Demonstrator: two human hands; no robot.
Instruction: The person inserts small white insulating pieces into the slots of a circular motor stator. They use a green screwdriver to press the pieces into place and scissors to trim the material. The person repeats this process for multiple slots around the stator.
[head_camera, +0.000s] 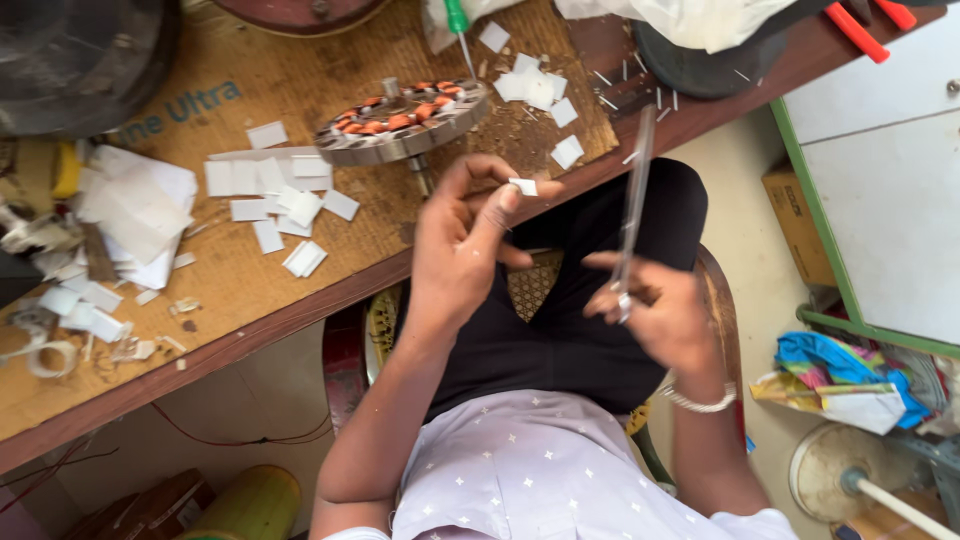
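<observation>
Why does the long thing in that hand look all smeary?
In the head view, the thin rod in the right hand is streaked by motion blur, while the white paper slip in the left hand and the motor stator look sharper; soft, even light, no glare.

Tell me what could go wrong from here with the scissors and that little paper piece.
The scissors in the right hand point up, close to the left hand; a slip might nick the fingers. The small white paper piece is only pinched at its edge over the lap, so it could drop off the table.
</observation>
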